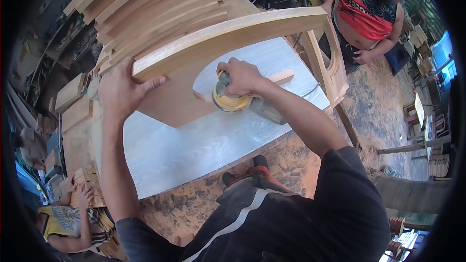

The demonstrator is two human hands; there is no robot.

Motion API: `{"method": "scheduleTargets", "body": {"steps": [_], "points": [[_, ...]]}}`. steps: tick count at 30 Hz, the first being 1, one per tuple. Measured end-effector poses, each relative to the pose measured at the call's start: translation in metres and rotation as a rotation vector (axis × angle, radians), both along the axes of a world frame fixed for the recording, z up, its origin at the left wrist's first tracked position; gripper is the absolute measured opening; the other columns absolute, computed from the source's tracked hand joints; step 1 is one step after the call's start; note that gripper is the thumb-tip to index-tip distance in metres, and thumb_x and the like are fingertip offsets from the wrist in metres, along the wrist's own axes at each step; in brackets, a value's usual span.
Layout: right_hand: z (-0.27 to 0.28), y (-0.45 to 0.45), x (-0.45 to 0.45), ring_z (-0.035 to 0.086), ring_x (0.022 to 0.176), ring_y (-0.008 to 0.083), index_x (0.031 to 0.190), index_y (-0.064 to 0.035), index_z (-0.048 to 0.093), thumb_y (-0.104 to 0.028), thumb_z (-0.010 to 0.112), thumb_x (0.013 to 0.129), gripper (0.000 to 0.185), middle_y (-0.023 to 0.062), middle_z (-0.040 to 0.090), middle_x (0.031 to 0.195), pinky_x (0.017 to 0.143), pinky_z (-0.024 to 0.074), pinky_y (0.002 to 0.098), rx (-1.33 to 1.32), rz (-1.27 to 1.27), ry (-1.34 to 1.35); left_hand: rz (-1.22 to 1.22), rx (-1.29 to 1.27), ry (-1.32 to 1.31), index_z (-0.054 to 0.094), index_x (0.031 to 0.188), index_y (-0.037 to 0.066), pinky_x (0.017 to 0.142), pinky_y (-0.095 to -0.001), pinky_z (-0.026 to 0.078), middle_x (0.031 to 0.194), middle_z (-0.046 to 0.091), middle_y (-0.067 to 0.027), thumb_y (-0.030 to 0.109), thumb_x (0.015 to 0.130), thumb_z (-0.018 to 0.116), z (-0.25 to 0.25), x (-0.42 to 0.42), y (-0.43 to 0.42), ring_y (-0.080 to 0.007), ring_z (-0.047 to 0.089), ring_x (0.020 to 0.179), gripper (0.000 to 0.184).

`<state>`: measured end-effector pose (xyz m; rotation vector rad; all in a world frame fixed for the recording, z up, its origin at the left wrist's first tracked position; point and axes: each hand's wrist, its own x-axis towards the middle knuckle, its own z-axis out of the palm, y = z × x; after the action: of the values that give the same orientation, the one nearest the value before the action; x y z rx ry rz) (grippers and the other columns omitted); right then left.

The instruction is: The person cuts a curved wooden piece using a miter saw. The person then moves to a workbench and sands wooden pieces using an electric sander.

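Note:
My left hand [122, 88] is wrapped round the near-left end of a curved wooden piece [233, 28], its thumb on the inner face. The piece stands tilted on a pale wood-grain tabletop [170, 157], and a broad panel with a rounded edge shows below its rail. My right hand [241, 76] is closed over the top of an orbital sander [232, 103], which has a yellow body and a dust canister [268, 111]. The sander sits beside the rounded edge; whether its pad touches the wood is hidden. A short wooden block [282, 76] lies behind my right wrist.
Curved wooden boards [150, 5] are stacked behind the table. A person in a red and black top [365, 14] stands at the far right corner, one hand by the piece's end. Another person [68, 221] is at lower left. Sawdust covers the floor [383, 97].

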<state>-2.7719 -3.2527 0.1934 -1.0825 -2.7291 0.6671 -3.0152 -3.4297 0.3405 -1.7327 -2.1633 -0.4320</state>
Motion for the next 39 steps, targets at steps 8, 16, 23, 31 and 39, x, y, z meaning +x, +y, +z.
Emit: {"method": "scheduleTargets", "body": {"steps": [8, 16, 23, 31, 39], "points": [[0.006, 0.01, -0.006, 0.066, 0.117, 0.0391, 0.124, -0.0218, 0.068, -0.03, 0.079, 0.073, 0.053, 0.015, 0.065, 0.122, 0.098, 0.0551, 0.0485, -0.007, 0.036, -0.057, 0.054, -0.069, -0.01, 0.06, 0.084, -0.001, 0.071, -0.0487, 0.053, 0.077, 0.067, -0.0213, 0.076, 0.068, 0.085, 0.0, 0.002, -0.004, -0.0401, 0.069, 0.076, 0.082], [0.007, 0.029, 0.026, 0.066, 0.119, 0.0403, 0.13, -0.0226, 0.066, -0.027, 0.077, 0.075, 0.056, 0.0176, 0.063, 0.128, 0.101, 0.0555, 0.0499, 0.145, -0.145, -0.249, 0.008, 0.032, 0.054, 0.055, 0.077, 0.004, 0.065, -0.046, 0.053, 0.065, 0.063, -0.0141, 0.08, 0.063, 0.084, -0.005, -0.005, -0.005, -0.036, 0.068, 0.066, 0.082], [0.017, 0.063, 0.059, 0.064, 0.124, 0.0409, 0.137, -0.023, 0.064, -0.028, 0.077, 0.081, 0.058, 0.0171, 0.06, 0.135, 0.104, 0.0546, 0.0501, 0.123, -0.308, -0.308, 0.082, -0.07, -0.06, 0.063, 0.086, 0.0, 0.071, -0.0482, 0.052, 0.073, 0.066, -0.0189, 0.07, 0.065, 0.09, 0.004, 0.0, -0.005, -0.0381, 0.068, 0.074, 0.077], [0.012, 0.088, 0.082, 0.063, 0.129, 0.0382, 0.141, -0.0239, 0.063, -0.029, 0.078, 0.082, 0.061, 0.0161, 0.059, 0.141, 0.106, 0.0545, 0.048, 0.11, -0.42, -0.323, 0.07, -0.036, -0.044, 0.06, 0.081, 0.003, 0.07, -0.0479, 0.054, 0.074, 0.068, -0.0173, 0.076, 0.062, 0.087, -0.003, -0.005, -0.001, -0.0389, 0.07, 0.076, 0.08], [0.007, 0.094, 0.103, 0.063, 0.129, 0.0384, 0.14, -0.0217, 0.062, -0.031, 0.075, 0.08, 0.062, 0.0172, 0.063, 0.139, 0.106, 0.0549, 0.0496, 0.13, -0.488, -0.291, 0.042, 0.007, -0.03, 0.064, 0.086, 0.002, 0.071, -0.048, 0.054, 0.074, 0.068, -0.0173, 0.077, 0.061, 0.087, -0.003, -0.003, -0.002, -0.0388, 0.071, 0.077, 0.082]]}}
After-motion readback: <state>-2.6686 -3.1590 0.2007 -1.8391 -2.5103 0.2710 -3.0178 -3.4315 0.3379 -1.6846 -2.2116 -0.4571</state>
